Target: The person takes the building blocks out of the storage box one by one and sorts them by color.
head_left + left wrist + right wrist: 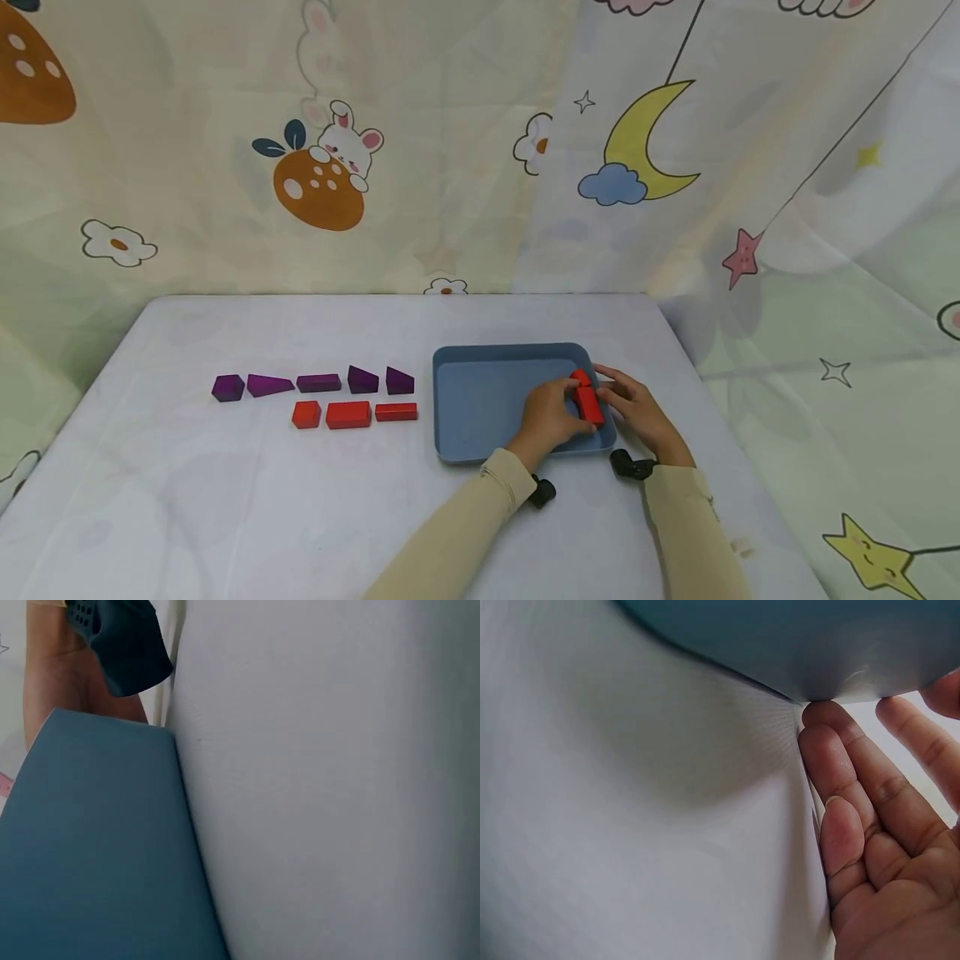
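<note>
Near the right side of the blue tray (480, 408), my left hand (546, 419) pinches a red rectangular block (589, 406) between thumb and fingers. A smaller red block (581, 377) lies against its far end, beside the left fingertips. My right hand (641, 412) is at the tray's right rim, thumb side close to the red blocks. In the right wrist view, the right hand's fingers (889, 787) lie loosely extended with their tips at the tray's outer wall (840, 652). The left wrist view has the tray wall (97, 840) in front, hiding the blocks.
Left of the tray, several purple blocks (318, 383) form a row on the white table (225, 500). Nearer stand a red cube (306, 414), a red rectangular block (348, 415) and a thin red bar (396, 412). A patterned cloth (450, 167) hangs behind.
</note>
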Available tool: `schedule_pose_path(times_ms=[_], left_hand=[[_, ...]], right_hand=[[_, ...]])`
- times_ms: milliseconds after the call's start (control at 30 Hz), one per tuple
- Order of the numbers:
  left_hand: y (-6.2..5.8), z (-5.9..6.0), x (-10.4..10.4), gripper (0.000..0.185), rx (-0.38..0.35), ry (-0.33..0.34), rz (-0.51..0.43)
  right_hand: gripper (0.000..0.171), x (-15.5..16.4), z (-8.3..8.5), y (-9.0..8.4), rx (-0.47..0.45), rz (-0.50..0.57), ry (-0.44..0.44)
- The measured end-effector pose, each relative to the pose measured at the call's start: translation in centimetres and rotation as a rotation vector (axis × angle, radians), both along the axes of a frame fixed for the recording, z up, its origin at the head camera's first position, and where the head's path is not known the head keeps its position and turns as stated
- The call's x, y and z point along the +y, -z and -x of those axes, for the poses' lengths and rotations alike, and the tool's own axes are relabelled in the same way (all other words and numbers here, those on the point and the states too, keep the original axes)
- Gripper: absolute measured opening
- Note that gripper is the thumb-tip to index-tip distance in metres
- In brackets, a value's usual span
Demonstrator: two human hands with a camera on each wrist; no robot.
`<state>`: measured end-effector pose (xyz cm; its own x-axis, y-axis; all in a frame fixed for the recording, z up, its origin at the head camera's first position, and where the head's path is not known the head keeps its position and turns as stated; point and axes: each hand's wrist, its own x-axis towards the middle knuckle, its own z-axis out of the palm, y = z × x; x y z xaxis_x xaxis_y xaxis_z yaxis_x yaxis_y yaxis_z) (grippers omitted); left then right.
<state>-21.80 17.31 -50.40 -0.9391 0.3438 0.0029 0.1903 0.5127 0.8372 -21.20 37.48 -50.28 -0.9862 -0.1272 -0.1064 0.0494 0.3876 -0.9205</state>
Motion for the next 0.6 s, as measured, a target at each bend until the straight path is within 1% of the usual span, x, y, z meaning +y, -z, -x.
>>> schedule_pose_path(times_ms=[67,167,367,467,600], left_hand=[[0.1,0.0,0.1,0.075,0.007,-0.004,0.011],[-0.2,-0.1,-0.2,0.074,0.000,0.000,0.006],[-1.3,0.3,-2.0,0.071,-0.062,0.017,-0.042],[-1.9,0.5,-3.2,0.069,-0.090,0.045,-0.058],[-2.6,0.5,-5.1,0.068,-0.084,0.115,-0.071]], right_hand=[[0.056,0.0,0.0,-0.1,0.001,0.001,0.003],[0.055,-0.1,0.0,-0.1,0.000,-0.014,0.010],[0.055,-0.1,0.1,-0.1,0.008,-0.058,0.006],[0.056,0.0,0.0,-0.1,0.009,-0.079,0.009],[0.057,0.0,0.0,0.0,0.001,-0.083,0.009]])
